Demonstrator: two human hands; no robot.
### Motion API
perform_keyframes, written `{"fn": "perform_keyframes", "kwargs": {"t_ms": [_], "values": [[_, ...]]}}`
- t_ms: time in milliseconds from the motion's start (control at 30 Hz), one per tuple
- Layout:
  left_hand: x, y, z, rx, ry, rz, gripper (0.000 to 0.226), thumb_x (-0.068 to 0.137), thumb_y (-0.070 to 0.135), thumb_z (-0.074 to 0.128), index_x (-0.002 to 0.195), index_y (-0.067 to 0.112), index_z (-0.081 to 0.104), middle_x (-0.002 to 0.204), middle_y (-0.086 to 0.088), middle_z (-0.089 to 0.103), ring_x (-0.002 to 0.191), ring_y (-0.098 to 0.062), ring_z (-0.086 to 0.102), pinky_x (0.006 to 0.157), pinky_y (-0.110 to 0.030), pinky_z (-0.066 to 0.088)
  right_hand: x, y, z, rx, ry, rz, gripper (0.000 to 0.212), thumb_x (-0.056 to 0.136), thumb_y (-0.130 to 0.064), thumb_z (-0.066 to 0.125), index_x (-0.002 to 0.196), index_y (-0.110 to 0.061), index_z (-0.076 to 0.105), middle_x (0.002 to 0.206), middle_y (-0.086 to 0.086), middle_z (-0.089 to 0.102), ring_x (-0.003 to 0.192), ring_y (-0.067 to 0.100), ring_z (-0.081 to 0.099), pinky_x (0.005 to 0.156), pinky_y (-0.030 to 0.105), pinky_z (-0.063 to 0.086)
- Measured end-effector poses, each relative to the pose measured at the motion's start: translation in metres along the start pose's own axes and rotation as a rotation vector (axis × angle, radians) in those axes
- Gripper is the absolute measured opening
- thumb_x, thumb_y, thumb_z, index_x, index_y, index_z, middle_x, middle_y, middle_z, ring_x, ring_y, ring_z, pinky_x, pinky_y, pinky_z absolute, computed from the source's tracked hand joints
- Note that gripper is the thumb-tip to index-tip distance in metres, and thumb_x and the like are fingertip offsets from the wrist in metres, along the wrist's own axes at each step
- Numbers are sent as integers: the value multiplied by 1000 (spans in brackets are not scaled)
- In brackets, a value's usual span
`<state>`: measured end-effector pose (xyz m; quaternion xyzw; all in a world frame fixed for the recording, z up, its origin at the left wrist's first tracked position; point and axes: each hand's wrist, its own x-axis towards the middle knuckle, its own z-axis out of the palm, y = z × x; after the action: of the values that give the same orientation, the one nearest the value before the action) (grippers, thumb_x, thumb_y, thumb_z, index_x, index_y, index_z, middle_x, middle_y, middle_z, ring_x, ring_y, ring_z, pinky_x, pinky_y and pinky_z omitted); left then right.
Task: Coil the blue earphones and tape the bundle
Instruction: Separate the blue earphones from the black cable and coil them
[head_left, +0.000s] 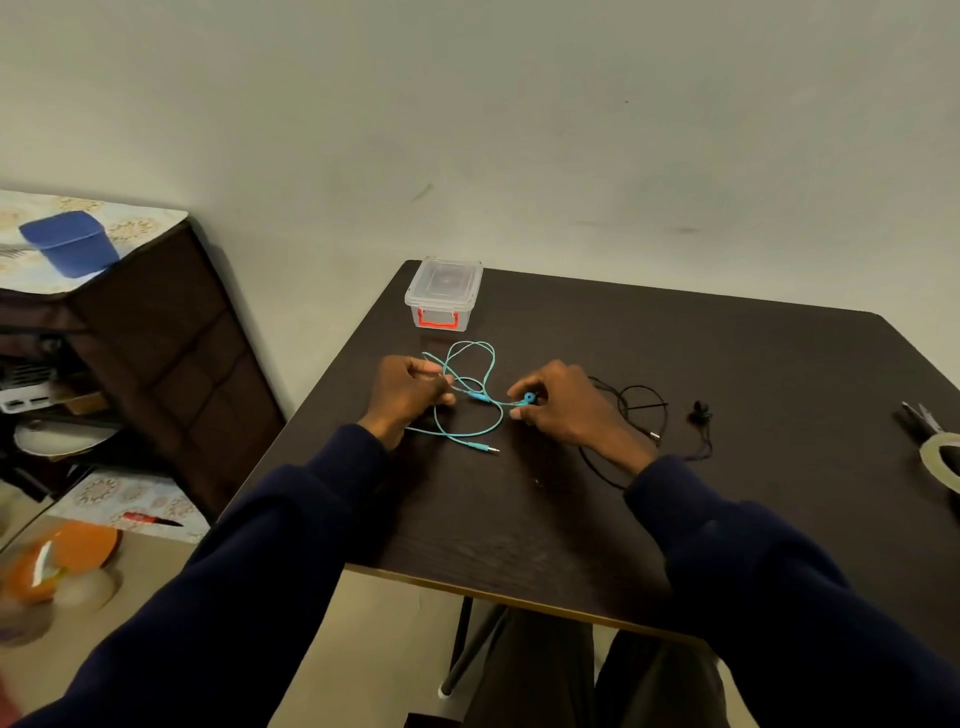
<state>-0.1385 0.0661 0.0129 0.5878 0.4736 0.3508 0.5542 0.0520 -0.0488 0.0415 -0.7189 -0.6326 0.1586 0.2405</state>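
Note:
The blue earphones (470, 395) lie in loose loops on the dark table (727, 374), between my two hands. My left hand (408, 395) pinches part of the cable at the left side of the loops. Between the fingers of my right hand (563, 408) sits a blue earbud (529, 398). The plug end (485, 447) rests free on the table in front of the loops. A roll of clear tape (941, 461) lies at the table's far right edge.
A clear plastic box (444, 292) with a red latch stands at the table's back left corner. Black earphones (644, 415) lie just right of my right hand. Scissors (919, 421) rest beside the tape. A cabinet with a blue container (70, 241) stands to the left.

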Motion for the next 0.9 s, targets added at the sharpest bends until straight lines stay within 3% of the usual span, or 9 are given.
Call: {"fn": "perform_keyframes", "kwargs": {"t_ms": [100, 200, 333, 400, 467, 633, 767, 900], "values": [[1, 2, 0, -59, -36, -36, 35, 84, 5, 80, 113, 6, 60, 87, -14, 77, 78, -23, 77, 77, -32, 62, -3, 3, -2, -13, 15, -6, 37, 84, -13, 79, 120, -13, 71, 123, 6, 70, 105, 14, 66, 86, 22, 51], [-3, 5, -1, 106, -30, 9, 43, 80, 12, 85, 115, 10, 59, 100, -11, 70, 91, -21, 71, 81, -31, 59, -8, 8, -7, 8, 78, -40, 37, 82, -5, 80, 118, -10, 72, 117, 7, 73, 99, 14, 70, 84, 19, 55], [-25, 1, 2, 304, 40, 345, 28, 80, 12, 85, 99, 13, 65, 104, -1, 64, 94, -12, 64, 81, -23, 55, -14, 14, -8, 90, 148, -42, 32, 82, -4, 80, 113, -7, 74, 107, 6, 75, 86, 6, 71, 75, 8, 54], [-36, -3, 3, 402, -25, 546, 17, 79, 16, 86, 90, 18, 74, 100, 5, 67, 97, -11, 63, 83, -24, 53, -18, 18, -8, 133, 171, -32, 29, 82, -3, 79, 110, -7, 75, 102, 6, 76, 83, 4, 71, 78, 15, 58], [-43, -10, 4, 492, -150, 626, 14, 77, 21, 87, 87, 27, 78, 98, 10, 69, 100, -12, 60, 84, -27, 49, -22, 23, -8, 129, 175, -15, 26, 83, -4, 79, 109, -9, 75, 101, 5, 76, 83, 4, 71, 81, 21, 59], [-44, -23, 9, 718, -289, 606, 21, 80, 28, 84, 100, 28, 77, 114, 13, 59, 111, -2, 45, 87, -16, 39, -33, 40, -8, -122, 123, -71, 27, 84, -17, 80, 110, -13, 75, 111, 3, 71, 92, 3, 56, 77, 8, 39], [-44, -21, 16, 674, -274, 595, 10, 85, 16, 79, 85, 26, 76, 102, 4, 65, 100, -8, 55, 76, -20, 47, -43, 56, -10, -171, 57, -135, 13, 89, -19, 73, 103, -21, 73, 112, -3, 66, 107, 7, 52, 94, 25, 44], [-46, -22, 18, 662, -323, 598, 9, 89, 17, 76, 93, 23, 72, 103, 4, 61, 97, -9, 54, 80, -21, 49, -53, 75, -19, -131, 133, -160, 9, 88, -15, 74, 90, -24, 72, 100, -10, 65, 98, 7, 55, 88, 29, 50]]}}
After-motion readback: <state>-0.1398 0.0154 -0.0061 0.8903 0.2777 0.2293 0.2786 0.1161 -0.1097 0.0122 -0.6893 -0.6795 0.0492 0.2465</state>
